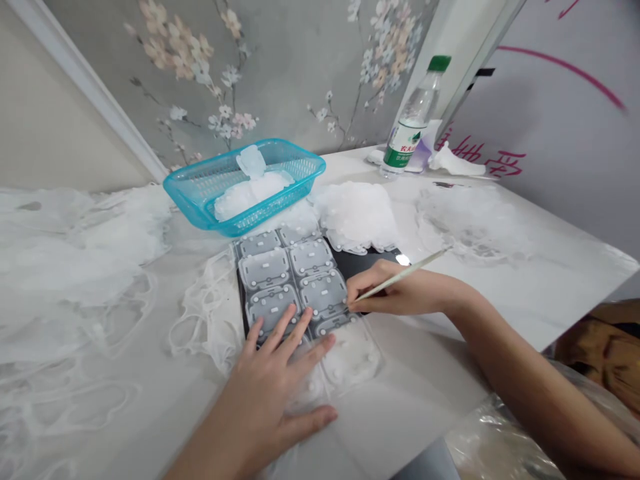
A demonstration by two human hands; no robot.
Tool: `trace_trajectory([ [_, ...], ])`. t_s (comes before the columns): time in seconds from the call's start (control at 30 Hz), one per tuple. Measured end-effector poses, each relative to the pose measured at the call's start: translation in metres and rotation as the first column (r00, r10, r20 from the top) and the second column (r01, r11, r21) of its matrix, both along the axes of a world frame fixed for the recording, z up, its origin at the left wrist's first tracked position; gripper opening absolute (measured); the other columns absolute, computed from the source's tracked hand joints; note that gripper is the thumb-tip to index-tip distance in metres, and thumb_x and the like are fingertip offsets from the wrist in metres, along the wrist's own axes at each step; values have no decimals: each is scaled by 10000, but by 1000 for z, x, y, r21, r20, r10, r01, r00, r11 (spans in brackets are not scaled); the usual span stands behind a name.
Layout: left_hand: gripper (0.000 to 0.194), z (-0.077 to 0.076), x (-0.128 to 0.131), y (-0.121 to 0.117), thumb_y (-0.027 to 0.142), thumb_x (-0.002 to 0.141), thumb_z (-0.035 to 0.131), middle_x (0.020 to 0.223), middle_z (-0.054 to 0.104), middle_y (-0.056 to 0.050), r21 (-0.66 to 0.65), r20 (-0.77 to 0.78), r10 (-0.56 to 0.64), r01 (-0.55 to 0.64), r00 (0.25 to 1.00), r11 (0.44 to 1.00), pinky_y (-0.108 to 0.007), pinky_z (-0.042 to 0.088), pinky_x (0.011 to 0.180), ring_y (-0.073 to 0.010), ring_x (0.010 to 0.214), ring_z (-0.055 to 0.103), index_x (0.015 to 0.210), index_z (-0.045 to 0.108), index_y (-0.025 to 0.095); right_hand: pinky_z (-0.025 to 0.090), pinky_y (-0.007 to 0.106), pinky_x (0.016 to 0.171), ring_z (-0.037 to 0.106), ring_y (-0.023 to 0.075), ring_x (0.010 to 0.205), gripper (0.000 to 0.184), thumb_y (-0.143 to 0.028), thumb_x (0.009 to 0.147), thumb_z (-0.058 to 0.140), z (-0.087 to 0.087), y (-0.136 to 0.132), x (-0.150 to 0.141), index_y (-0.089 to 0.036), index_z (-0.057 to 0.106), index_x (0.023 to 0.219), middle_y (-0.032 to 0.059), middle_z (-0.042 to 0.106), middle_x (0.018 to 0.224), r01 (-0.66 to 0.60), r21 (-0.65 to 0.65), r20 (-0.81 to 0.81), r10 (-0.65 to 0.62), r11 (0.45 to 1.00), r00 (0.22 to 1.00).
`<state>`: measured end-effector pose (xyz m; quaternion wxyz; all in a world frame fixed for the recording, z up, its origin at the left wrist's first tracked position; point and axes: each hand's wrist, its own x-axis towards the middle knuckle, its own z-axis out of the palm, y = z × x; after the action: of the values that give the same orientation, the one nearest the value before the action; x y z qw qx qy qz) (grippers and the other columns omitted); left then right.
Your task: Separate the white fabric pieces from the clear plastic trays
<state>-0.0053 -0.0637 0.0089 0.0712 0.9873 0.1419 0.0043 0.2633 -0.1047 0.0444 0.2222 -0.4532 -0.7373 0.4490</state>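
A translucent molded sheet [267,267] of rounded rectangular pieces with small raised studs lies partly over a black board [363,263]. My left hand [280,380] rests on the sheet's near part, fingers spread flat. In my right hand [383,287] is a thin pale stick-like tool [413,272], pinched like a pen. Its lower tip is at the right edge of one piece, mostly hidden by my fingers. The near end of the sheet lies past the board, over the white table [420,400]. Just behind the board sits a pile of loose translucent pieces [357,217].
A blue basket [200,217] at the back holds more pieces. Stringy translucent scraps [210,313] lie left of the board, with a large heap [75,267] farther left. Another scrap pile [470,223] lies at the right. A green-capped bottle [407,130] stands near the wall.
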Motion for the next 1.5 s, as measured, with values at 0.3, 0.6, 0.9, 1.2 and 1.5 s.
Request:
trace_trajectory([
  [0.3, 678, -2, -2, 1, 643, 839, 355, 1504, 207, -52, -26, -42, 6, -7, 999, 1000, -612, 262, 991, -355, 1350, 241, 1429, 126, 400, 317, 183, 550, 402, 72, 580, 191, -236, 908, 476, -14, 5, -22, -113, 576, 800, -6, 507, 669, -32, 132, -62, 40, 991, 997],
  [0.6, 660, 4, 0, -1, 634, 850, 339, 1507, 182, -56, -57, -64, 13, -16, 998, 998, -636, 246, 986, -366, 1357, 213, 1430, 127, 400, 298, 180, 530, 359, 72, 586, 188, -196, 895, 462, 5, -3, 5, -139, 539, 734, -27, 446, 643, 19, -15, 71, -18, 1000, 997],
  [0.9, 649, 2, -1, 1, 591, 855, 397, 1506, 201, -40, -98, -23, 18, -20, 1000, 995, -606, 205, 1037, -343, 1359, 224, 1426, 167, 383, 314, 177, 489, 404, 69, 559, 158, -238, 850, 547, 0, 0, 0, -115, 577, 755, -3, 524, 644, 96, -42, -58, -99, 994, 993],
  [1.2, 432, 10, -13, 17, 427, 924, 372, 1446, 360, -24, -14, 60, 212, -212, 975, 977, -630, 115, 1060, -272, 1332, 319, 1346, 396, 339, 411, 193, 488, 485, 77, 466, 288, -365, 956, 352, -17, 1, -9, -182, 533, 1085, -8, 612, 653, 466, 60, -180, -449, 883, 875],
  [1.5, 402, 3, -17, 28, 444, 889, 416, 1379, 457, -37, 58, 105, 487, -494, 867, 867, -671, 164, 1021, -313, 1297, 369, 1252, 526, 311, 423, 405, 961, 505, 259, 1150, 488, -391, 807, 641, -42, 8, -36, -150, 543, 1220, 109, 590, 1211, 12, 576, 254, -192, 818, 948],
])
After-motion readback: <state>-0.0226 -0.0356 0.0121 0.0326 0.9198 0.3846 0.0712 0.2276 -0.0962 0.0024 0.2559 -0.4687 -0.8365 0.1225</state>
